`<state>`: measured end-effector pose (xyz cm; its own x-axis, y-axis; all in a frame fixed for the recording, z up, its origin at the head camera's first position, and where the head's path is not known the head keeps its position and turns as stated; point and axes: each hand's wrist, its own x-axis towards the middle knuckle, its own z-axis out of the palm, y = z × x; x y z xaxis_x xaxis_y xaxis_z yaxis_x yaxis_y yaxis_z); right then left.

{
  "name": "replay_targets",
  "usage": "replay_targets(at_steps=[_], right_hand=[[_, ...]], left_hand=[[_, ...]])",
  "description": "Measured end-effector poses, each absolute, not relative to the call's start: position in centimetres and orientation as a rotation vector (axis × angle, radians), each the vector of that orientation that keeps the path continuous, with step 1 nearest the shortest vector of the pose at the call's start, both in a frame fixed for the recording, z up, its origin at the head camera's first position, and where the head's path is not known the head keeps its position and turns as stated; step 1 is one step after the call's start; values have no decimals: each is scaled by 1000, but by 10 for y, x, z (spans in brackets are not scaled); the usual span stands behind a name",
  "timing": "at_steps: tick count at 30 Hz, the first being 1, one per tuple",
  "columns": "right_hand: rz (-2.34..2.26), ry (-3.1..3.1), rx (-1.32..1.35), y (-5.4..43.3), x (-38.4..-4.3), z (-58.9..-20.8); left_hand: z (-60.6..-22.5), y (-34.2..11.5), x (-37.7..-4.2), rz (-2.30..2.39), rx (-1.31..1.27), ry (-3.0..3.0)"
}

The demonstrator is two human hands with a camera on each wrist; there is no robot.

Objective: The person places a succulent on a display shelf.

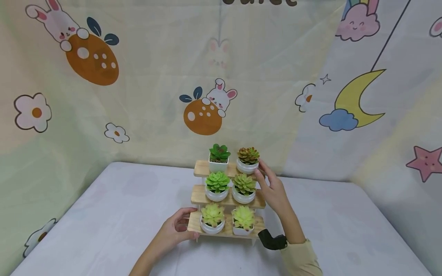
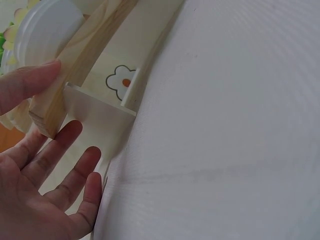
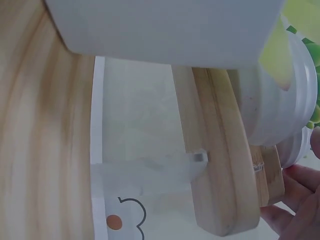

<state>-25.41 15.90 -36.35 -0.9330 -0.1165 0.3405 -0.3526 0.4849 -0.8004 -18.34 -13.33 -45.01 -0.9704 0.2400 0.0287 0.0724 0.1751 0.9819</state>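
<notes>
A three-tier wooden plant stand [image 1: 228, 231] with pale supports stands on the table, two small potted artificial succulents on each tier. My left hand [image 1: 175, 227] grips the left end of the lowest board. In the left wrist view its thumb [image 2: 44, 76] presses the board's upper side, with fingers underneath. At the top tier's right end, my right hand [image 1: 276, 191] has thumb and fingers about the round white pot of a reddish-green succulent [image 1: 247, 167]. Its fingers [image 3: 302, 177] touch the pot's base and the board's end in the right wrist view.
A white cloth covers the table [image 1: 114, 214]. Behind it hangs a printed curtain [image 1: 155, 76] with rabbits, flowers and a moon. A black strap piece [image 1: 272, 240] sits at my right wrist, beside the lowest board.
</notes>
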Motion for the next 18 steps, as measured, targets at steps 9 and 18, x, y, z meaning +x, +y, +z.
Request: replay_targets(at_steps=[9, 18], right_hand=[[1431, -2509, 478, 158, -255, -362], [1420, -2482, 444, 167, -245, -352]], left_hand=[[-449, -134, -184, 1904, 264, 2310], [-448, -131, -185, 1909, 302, 2324]])
